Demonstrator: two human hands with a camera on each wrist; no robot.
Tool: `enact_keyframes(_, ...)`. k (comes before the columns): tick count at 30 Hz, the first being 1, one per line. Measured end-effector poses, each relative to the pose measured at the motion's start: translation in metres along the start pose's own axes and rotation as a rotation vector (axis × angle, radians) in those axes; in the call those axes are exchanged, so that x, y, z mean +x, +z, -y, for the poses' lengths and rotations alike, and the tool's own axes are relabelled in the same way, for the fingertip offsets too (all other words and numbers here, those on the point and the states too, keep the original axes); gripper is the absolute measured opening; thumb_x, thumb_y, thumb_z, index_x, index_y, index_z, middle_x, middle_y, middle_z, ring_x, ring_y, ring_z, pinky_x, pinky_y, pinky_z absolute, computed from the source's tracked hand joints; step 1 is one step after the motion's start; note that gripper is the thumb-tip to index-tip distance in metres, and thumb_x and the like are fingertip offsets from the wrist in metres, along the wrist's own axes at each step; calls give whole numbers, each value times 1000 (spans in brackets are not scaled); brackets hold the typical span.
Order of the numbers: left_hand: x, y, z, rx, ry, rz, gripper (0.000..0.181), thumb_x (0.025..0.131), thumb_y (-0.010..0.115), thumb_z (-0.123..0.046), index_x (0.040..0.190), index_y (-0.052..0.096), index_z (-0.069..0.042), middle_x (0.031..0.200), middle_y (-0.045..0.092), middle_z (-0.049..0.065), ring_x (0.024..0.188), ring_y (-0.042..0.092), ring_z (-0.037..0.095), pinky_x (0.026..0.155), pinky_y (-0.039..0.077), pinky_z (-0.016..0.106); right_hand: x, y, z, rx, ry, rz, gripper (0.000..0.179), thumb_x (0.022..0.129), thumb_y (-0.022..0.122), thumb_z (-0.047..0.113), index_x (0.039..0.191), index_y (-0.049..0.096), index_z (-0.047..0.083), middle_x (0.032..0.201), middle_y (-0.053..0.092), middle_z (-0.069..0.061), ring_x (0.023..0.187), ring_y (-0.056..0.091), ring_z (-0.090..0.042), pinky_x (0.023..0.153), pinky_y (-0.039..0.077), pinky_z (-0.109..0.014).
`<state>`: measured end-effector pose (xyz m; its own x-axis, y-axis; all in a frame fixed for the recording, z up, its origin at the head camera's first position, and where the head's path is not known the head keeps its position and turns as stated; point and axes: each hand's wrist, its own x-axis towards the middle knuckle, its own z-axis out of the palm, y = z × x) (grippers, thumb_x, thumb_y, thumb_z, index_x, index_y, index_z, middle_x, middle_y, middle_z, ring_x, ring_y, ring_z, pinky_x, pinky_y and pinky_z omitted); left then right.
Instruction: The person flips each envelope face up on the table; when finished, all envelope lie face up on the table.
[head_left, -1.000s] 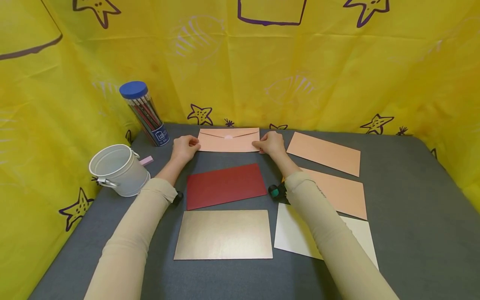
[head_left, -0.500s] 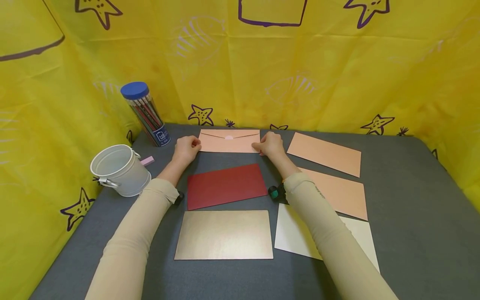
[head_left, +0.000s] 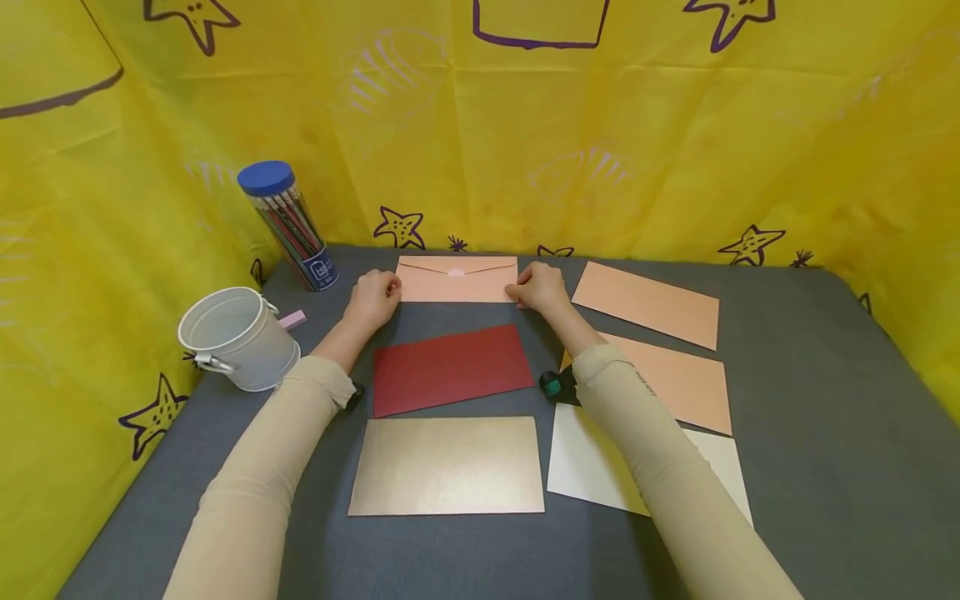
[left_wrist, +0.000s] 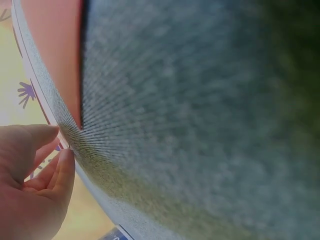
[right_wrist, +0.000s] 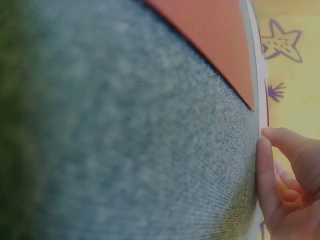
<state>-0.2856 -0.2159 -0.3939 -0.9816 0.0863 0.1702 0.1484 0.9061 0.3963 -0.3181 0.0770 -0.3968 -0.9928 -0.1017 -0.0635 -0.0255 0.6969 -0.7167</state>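
Note:
A pink envelope [head_left: 457, 286] lies at the back of the grey table, its flap side up and a pale round seal at the flap's middle. At its left end, my left hand [head_left: 372, 298] pinches the edge between thumb and fingers. My right hand [head_left: 542, 287] pinches the opposite end. Both wrist views show the envelope nearly edge-on, passing into the fingertips of the left hand [left_wrist: 37, 175] and the right hand [right_wrist: 292, 175]. Between my forearms lies a red envelope [head_left: 453, 371], slightly turned, with a gold envelope [head_left: 447, 467] in front of it.
Two peach envelopes [head_left: 647, 306] and a white envelope [head_left: 592, 458] lie at the right, partly under my right forearm in view. To the left stand a white metal bucket [head_left: 258, 354], a small pink block [head_left: 293, 320] and a blue-lidded pencil jar [head_left: 288, 225]. Yellow cloth [head_left: 495, 150] hangs behind.

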Motion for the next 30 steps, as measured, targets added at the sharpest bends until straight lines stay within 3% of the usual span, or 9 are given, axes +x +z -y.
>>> enact_keyframes(7, -4, -3, 1, 10, 56, 101, 31, 94, 57, -10, 117, 61, 10, 116, 56, 28, 110, 53, 42, 98, 42, 50, -4, -4, -1, 5, -30, 34, 23, 89, 67, 17, 105, 61, 2, 87, 71, -12, 68, 70, -16, 68, 52, -27)
enact_keyframes(15, -18, -10, -1, -4, 103, 294, 54, 97, 57, -21, 138, 43, 11, 146, 34, 33, 136, 30, 46, 113, 22, 53, -12, -12, -3, -69, -140, 111, 35, 92, 64, 25, 116, 60, 0, 94, 64, -10, 81, 64, -21, 72, 48, -29)
enact_keyframes(19, -27, -12, 0, -37, 122, 374, 68, 97, 57, -27, 146, 29, 12, 152, 22, 33, 142, 18, 47, 115, 14, 56, -22, -18, -5, -119, -226, 153, 40, 93, 64, 25, 121, 58, -2, 104, 60, -13, 90, 56, -25, 80, 46, -35)
enact_keyframes(22, -38, -12, 1, -61, 140, 399, 76, 97, 58, -32, 149, 22, 10, 155, 17, 32, 143, 14, 46, 115, 12, 57, -32, -22, -5, -146, -318, 191, 45, 92, 65, 25, 126, 56, -4, 114, 60, -18, 95, 56, -29, 85, 47, -41)
enact_keyframes(27, -62, -13, -2, -62, 220, 406, 83, 93, 62, -40, 151, 24, 6, 156, 19, 28, 144, 14, 44, 114, 10, 59, -54, -26, -8, -193, -512, 274, 54, 92, 68, 29, 131, 53, -4, 125, 56, -21, 112, 53, -33, 96, 43, -46)
enact_keyframes(30, -78, -15, -4, -54, 285, 425, 88, 91, 64, -46, 151, 25, 4, 156, 19, 27, 145, 13, 43, 114, 7, 61, -68, -26, -13, -219, -590, 380, 66, 90, 69, 37, 140, 47, -1, 142, 46, -18, 133, 40, -32, 109, 32, -48)
